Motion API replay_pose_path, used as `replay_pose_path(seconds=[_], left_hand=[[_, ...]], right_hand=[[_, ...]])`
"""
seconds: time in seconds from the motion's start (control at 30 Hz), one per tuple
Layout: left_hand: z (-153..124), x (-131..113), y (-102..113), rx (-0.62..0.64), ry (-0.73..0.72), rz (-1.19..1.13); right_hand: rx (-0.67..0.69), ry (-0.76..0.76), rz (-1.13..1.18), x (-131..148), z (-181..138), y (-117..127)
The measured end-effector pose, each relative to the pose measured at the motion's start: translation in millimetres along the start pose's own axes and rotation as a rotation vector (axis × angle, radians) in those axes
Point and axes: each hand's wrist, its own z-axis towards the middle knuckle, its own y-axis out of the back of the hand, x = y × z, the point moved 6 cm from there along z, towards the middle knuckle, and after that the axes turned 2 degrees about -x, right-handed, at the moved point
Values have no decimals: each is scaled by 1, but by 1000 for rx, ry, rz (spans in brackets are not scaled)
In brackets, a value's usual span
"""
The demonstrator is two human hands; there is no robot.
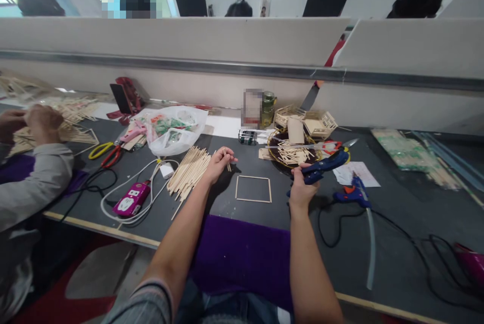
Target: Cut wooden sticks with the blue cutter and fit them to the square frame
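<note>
The short stick (228,158) is pinched in the left hand (218,164), just up-left of the square stick frame (253,189). The right hand (302,188), fingers closed round blue-handled scissors (325,163), sits just right of it.

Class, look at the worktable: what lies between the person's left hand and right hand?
In the head view, a square stick frame lies flat on the dark table between the left hand, holding a short stick, and the right hand, gripping blue-handled cutters.

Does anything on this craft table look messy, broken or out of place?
Nothing looks broken or spilled. The glue gun lies on its side by the right hand, its cable looping loosely across the table. The stick pile beside the left hand is fanned out unevenly.
</note>
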Motion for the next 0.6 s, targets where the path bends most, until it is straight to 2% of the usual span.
replay_pose_path(seconds=[0.6], left_hand=[[-1, 8, -9, 42, 20, 128]], right_hand=[[2, 31, -41, 1, -2, -1]])
